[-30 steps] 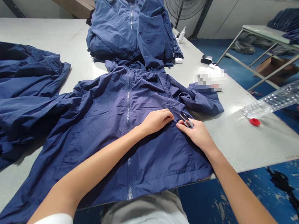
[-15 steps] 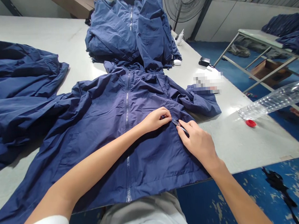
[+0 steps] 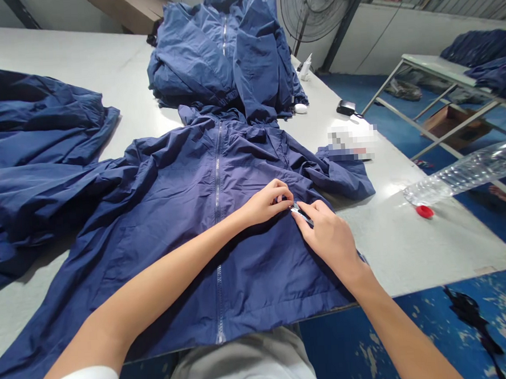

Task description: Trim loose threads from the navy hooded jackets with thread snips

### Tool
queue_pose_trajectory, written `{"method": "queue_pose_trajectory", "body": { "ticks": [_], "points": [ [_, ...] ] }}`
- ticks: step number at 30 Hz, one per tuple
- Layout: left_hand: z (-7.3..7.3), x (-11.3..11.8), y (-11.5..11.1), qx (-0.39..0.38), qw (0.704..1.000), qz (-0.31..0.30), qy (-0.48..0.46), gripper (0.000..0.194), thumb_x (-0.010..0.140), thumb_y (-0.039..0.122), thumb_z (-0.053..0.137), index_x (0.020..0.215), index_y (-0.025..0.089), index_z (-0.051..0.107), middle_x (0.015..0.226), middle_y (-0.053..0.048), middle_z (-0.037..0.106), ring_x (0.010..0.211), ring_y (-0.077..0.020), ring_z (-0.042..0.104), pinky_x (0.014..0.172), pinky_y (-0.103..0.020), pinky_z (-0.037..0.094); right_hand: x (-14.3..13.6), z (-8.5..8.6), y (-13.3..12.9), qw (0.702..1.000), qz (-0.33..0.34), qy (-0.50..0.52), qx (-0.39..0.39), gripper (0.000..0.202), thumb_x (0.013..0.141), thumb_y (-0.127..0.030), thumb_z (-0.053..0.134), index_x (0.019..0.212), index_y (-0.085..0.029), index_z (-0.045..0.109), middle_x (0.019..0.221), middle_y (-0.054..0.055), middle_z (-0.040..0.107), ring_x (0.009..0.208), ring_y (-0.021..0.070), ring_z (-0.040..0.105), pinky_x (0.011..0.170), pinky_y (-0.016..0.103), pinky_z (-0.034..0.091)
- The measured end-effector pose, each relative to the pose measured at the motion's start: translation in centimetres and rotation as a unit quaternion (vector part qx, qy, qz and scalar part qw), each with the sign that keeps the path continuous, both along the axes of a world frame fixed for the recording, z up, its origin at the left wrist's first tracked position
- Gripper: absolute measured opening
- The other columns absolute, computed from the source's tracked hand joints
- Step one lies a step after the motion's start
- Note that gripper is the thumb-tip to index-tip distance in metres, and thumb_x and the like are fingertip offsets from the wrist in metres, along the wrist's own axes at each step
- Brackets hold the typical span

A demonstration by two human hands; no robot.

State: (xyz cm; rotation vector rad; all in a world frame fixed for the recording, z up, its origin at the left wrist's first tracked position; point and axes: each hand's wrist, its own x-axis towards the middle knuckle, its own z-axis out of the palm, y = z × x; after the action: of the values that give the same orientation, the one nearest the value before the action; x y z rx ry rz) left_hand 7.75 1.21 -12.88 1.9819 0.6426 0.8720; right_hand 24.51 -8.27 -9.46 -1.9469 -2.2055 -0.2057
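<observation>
A navy zip jacket lies spread on the white table, its zipper running down the middle. My left hand is pinched at the jacket's right-hand panel; what sits between its fingertips is too small to make out. My right hand is closed on a small metal cutting tool, whose tip points at the left fingertips. The two hands are nearly touching over the cloth.
Stacked blue jackets stand beyond the spread one. More navy garments lie at left. On the right are a clear plastic bottle, a red cap and a black object. A fan stands behind.
My right hand has moved slightly left and up, bringing the tool closer to my left fingertips. The left hand has stayed at nearly the same spot.
</observation>
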Motion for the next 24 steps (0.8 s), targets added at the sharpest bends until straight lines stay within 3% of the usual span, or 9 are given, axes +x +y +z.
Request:
{"method": "queue_pose_trajectory", "body": {
  "ticks": [13,19,22,24],
  "points": [
    [0.1,0.0,0.1,-0.003,1.000,0.004,-0.016,0.017,0.091,0.030,0.058,0.091,0.017,0.067,0.100,-0.004,0.050,0.077,-0.0114,0.047,0.076,-0.027,0.046,-0.3,-0.2,0.5,0.998,0.013,0.051,0.019,0.035,0.101,-0.037,0.041,0.109,-0.021,0.070,0.088,0.007,0.066,0.071,0.0191,0.063,0.057,0.029,0.038],
    [-0.1,-0.1,0.5,-0.032,0.998,0.048,-0.038,0.015,0.090,0.029,0.059,0.089,0.016,0.066,0.094,-0.003,0.054,0.077,-0.0111,0.050,0.074,-0.025,0.046,0.9,-0.3,0.4,0.993,-0.015,0.109,0.040,0.038,0.097,-0.040,0.045,0.117,-0.018,0.068,0.097,0.011,0.068,0.079,0.0240,0.067,0.064,0.032,0.046],
    [0.7,-0.1,-0.1,-0.030,0.997,0.064,-0.038,0.015,0.090,0.029,0.058,0.087,0.016,0.064,0.088,-0.002,0.059,0.074,-0.0119,0.054,0.072,-0.025,0.047,2.8,-0.2,-0.1,0.982,-0.036,0.171,0.074,0.038,0.095,-0.043,0.047,0.112,-0.017,0.070,0.098,0.012,0.070,0.087,0.0263,0.067,0.074,0.035,0.050],
    [2.2,0.2,-1.6,-0.018,0.999,0.033,-0.030,0.015,0.091,0.029,0.058,0.088,0.016,0.065,0.085,-0.003,0.064,0.074,-0.0130,0.057,0.073,-0.026,0.049,4.3,-0.1,-0.8,0.967,-0.056,0.224,0.104,0.038,0.094,-0.046,0.050,0.108,-0.017,0.070,0.099,0.012,0.071,0.092,0.0269,0.067,0.080,0.036,0.051]
  ]
}}
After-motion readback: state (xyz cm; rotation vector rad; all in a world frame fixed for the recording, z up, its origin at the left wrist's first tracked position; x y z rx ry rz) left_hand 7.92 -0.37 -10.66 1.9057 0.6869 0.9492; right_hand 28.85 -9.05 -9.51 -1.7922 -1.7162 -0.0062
